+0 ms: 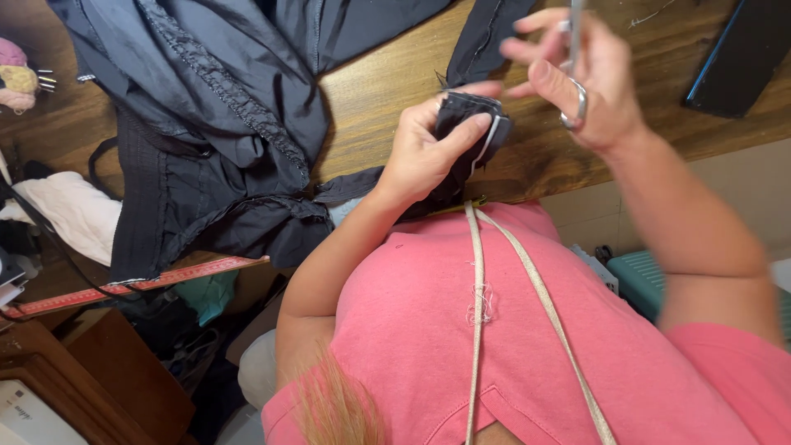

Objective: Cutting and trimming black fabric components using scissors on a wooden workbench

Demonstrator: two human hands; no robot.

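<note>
A small folded piece of black fabric (470,124) with a white edge sits just above the near edge of the wooden table (371,91), pinched in the left hand (424,152), whose thumb and fingers are clamped on it. Just to its right, the right hand (589,78) grips a pair of metal scissors (574,49), fingers through the loops; the blades point far and are blurred and cut off at the top, so it is unclear whether they touch the cloth. To the left, a large heap of dark garments (214,124) covers much of the table and hangs over its near edge. A red measuring tape (140,284) runs along that edge below the heap. A pincushion (16,78) shows at far left, partly cropped. A cream tape (478,313) hangs over the pink shirt (428,330).
</note>
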